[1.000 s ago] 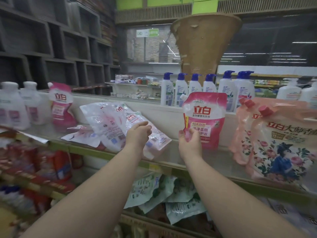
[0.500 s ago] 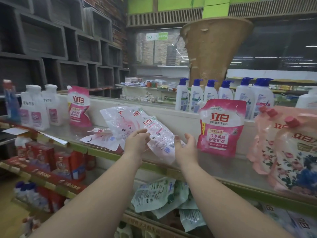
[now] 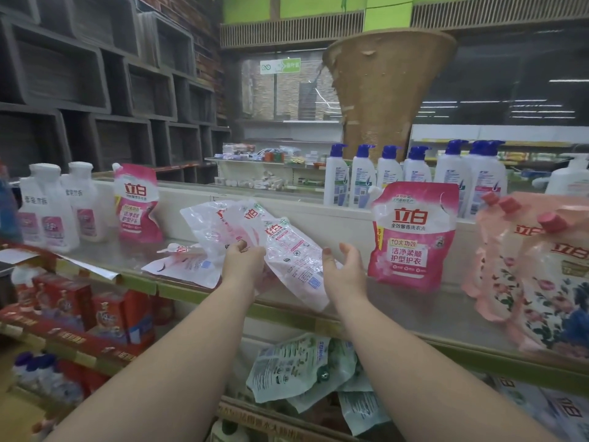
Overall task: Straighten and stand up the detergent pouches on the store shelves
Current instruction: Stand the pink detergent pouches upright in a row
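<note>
Shop shelving with a pale, smooth top shelf [image 3: 414,311] edged in green is filling the view, dark square cubbies rising behind it. At the shelf's middle a fan of slumped pouches [image 3: 287,250], glossy crinkled plastic with pale pink print showing their backs, is leaning tilted. The left hand [image 3: 243,261] is gripping this fan at its lower edge, fingers curled round the film. Just right of the fan, the right hand [image 3: 345,269] is hovering with fingers spread and relaxed, holding nothing; whether it is touching the film I cannot tell. Left of the fan another flat pouch [image 3: 183,264] is lying on the shelf. Right of the fan a pink upright pouch [image 3: 414,237] with a corner spout is standing; a second pink pouch [image 3: 137,204] is standing well to the fan's left, beside white rigid bottles [image 3: 47,212]. Far right of the fan, floral pouches [image 3: 541,282] with red caps are sagging. Behind the fan, blue-pump bottles [image 3: 414,173] are lining a ledge.
</note>
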Available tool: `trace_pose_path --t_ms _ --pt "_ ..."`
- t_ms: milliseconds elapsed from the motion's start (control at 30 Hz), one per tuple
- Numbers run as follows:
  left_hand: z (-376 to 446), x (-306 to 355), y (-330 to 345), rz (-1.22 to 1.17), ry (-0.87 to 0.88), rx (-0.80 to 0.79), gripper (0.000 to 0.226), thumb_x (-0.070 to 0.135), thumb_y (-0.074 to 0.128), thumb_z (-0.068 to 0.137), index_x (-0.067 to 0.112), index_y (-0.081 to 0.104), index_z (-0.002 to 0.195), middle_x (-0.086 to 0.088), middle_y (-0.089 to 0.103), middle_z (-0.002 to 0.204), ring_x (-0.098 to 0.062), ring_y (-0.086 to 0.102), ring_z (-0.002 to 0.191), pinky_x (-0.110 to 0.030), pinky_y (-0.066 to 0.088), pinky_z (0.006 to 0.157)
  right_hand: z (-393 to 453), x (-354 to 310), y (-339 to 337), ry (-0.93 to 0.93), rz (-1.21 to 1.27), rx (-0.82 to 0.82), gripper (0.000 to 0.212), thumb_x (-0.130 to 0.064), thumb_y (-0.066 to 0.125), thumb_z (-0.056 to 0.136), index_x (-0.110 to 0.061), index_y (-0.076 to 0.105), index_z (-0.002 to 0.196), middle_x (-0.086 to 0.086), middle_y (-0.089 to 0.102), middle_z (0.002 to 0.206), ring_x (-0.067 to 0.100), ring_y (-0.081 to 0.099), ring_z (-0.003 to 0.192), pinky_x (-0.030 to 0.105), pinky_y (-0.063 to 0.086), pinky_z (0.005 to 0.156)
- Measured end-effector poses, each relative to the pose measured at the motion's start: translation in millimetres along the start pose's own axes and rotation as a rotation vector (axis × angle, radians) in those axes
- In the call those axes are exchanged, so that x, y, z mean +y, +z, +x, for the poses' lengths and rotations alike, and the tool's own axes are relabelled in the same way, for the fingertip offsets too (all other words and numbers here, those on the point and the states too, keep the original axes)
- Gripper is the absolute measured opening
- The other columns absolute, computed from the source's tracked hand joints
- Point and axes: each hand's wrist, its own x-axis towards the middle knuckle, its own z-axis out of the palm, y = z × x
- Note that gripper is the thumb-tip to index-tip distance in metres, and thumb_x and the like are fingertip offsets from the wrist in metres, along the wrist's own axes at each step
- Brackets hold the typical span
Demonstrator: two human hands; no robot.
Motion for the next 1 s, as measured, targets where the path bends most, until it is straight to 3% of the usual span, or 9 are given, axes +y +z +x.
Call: trace_pose_path --t_ms 67,133,267,467,600,800,867,967,1000 --pt "7.7 -2.2 3.0 -0.08 -0.068 -0.026 0.053 0.006 0.056 0.102 0.026 0.048 0.151 -0.014 0.07 0.119 -0.033 0.075 0.098 -0.054 0.068 0.068 1.4 1.4 3.7 0.0 -0.012 -0.008 0.061 -0.049 0.058 0.107 -0.021 0.041 0.158 -0.002 0.044 0.163 0.025 0.044 0.148 0.041 0.039 0.115" --pt "13.3 -4.1 4.1 -0.07 -0.076 -0.021 0.041 0.011 0.057 0.098 0.025 0.058 0.136 -0.017 0.074 0.118 -0.041 0.076 0.105 -0.068 0.063 0.079 3.2 1.5 8.8 -0.009 -0.048 -0.02 0.062 -0.049 0.059 0.106 -0.021 0.04 0.158 -0.002 0.044 0.163 0.025 0.044 0.148 0.041 0.039 0.115" --pt "34.6 -10.6 3.9 -0.066 -0.082 -0.019 0.046 0.017 0.061 0.088 0.024 0.063 0.133 -0.016 0.078 0.116 -0.042 0.078 0.099 -0.068 0.063 0.077 0.8 -1.4 23.2 -0.053 -0.134 -0.075 0.059 -0.046 0.061 0.106 -0.022 0.041 0.156 -0.003 0.049 0.158 0.022 0.048 0.143 0.038 0.039 0.11" --pt "62.2 -21.3 2.1 0.027 -0.065 0.008 0.026 0.025 0.071 0.075 0.02 0.077 0.099 -0.016 0.08 0.104 -0.045 0.077 0.098 -0.066 0.064 0.071 3.8 -3.5 34.0 -0.106 -0.232 -0.084 0.052 -0.041 0.062 0.106 -0.021 0.047 0.151 0.0 0.053 0.151 0.022 0.05 0.139 0.035 0.039 0.108" --pt "58.2 -14.2 1.6 0.025 -0.074 0.009 0.013 0.016 0.07 0.076 0.019 0.08 0.084 -0.018 0.081 0.095 -0.047 0.078 0.093 -0.069 0.063 0.069 7.3 -1.6 36.4 -0.098 -0.245 -0.08 0.052 -0.043 0.062 0.105 -0.022 0.047 0.15 -0.001 0.055 0.15 0.022 0.052 0.136 0.037 0.041 0.108" --pt "33.5 -1.6 9.5 -0.016 -0.061 0.009 0.014 0.005 0.063 0.091 0.012 0.075 0.088 -0.02 0.081 0.093 -0.045 0.08 0.085 -0.07 0.063 0.074 9.8 4.7 47.4 -0.158 -0.434 -0.113 0.078 -0.061 0.071 0.092 -0.021 0.045 0.154 -0.003 0.052 0.153 0.021 0.047 0.143 0.042 0.044 0.115" --pt "32.6 -0.2 12.4 -0.004 -0.027 0.02 0.009 0.005 0.063 0.093 0.009 0.072 0.093 -0.02 0.079 0.094 -0.042 0.079 0.082 -0.062 0.066 0.067 9.0 8.0 49.7 -0.188 -0.498 -0.113 0.088 -0.071 0.07 0.087 -0.022 0.043 0.156 -0.004 0.05 0.156 0.021 0.045 0.145 0.044 0.043 0.118" --pt "32.8 1.2 17.5 0.063 0.036 0.028 0.002 0.008 0.066 0.094 0.01 0.065 0.093 -0.014 0.066 0.082 -0.027 0.065 0.063 -0.035 0.061 0.05 8.2 10.7 48.6 -0.196 -0.518 -0.093 0.093 -0.077 0.065 0.085 -0.023 0.041 0.157 -0.003 0.048 0.158 0.022 0.044 0.146 0.047 0.042 0.119" --pt "33.0 1.7 19.7 0.077 0.052 0.017 0.006 0.009 0.066 0.093 0.012 0.063 0.089 -0.013 0.063 0.079 -0.026 0.061 0.06 -0.035 0.061 0.05 8.2 11.3 47.7 -0.197 -0.519 -0.088 0.093 -0.078 0.063 0.086 -0.023 0.04 0.157 -0.002 0.047 0.159 0.022 0.043 0.147 0.047 0.041 0.12"
